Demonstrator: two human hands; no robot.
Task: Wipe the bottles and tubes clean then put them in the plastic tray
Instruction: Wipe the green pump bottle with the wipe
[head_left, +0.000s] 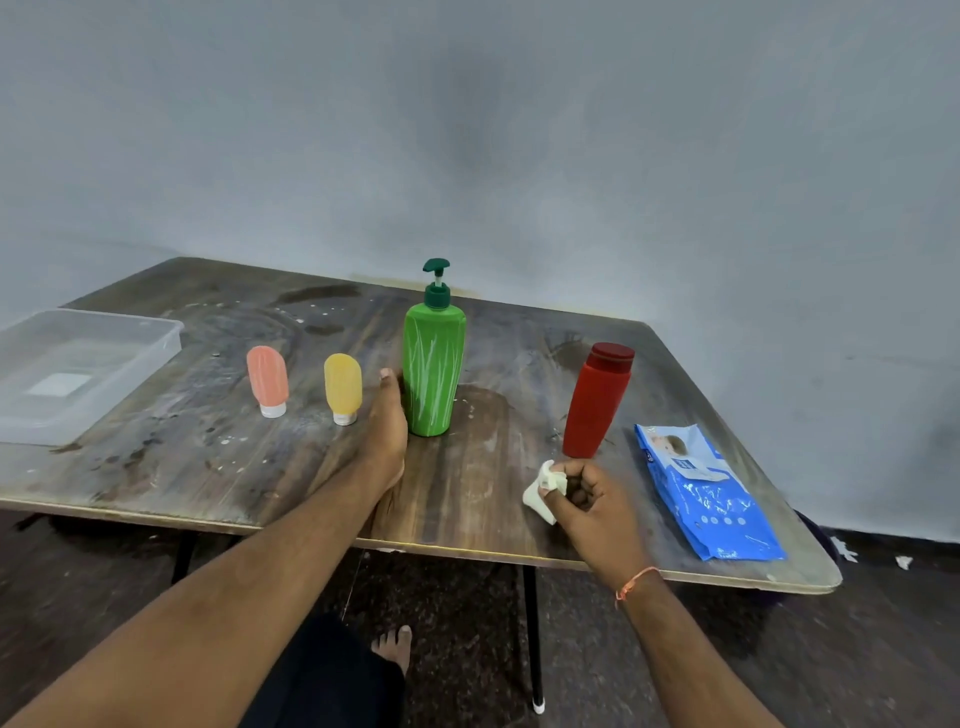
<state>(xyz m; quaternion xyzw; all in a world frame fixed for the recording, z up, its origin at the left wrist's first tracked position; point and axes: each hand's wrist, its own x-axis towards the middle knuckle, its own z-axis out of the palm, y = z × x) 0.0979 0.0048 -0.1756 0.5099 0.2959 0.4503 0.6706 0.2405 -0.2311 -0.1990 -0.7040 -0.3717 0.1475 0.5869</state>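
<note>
fingers, your left hand (387, 423): straight, touching the upright green plastic pump bottle (434, 371) just rightward; right hand (587, 496) pinches a crumpled white wipe (543, 491).

The table (208, 457) bears two bottles, green (434, 371) and red (597, 402), two tubes, pink (266, 379) and yellow (343, 387), one tray (161, 332), one wipe (543, 491), one pack (701, 493).

Blue wipes pack (706, 493) flat on worn wooden table (218, 457) — right edge.

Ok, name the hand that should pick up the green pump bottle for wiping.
Left. The left hand already touches the green pump bottle; the right hand holds the wipe.
</note>
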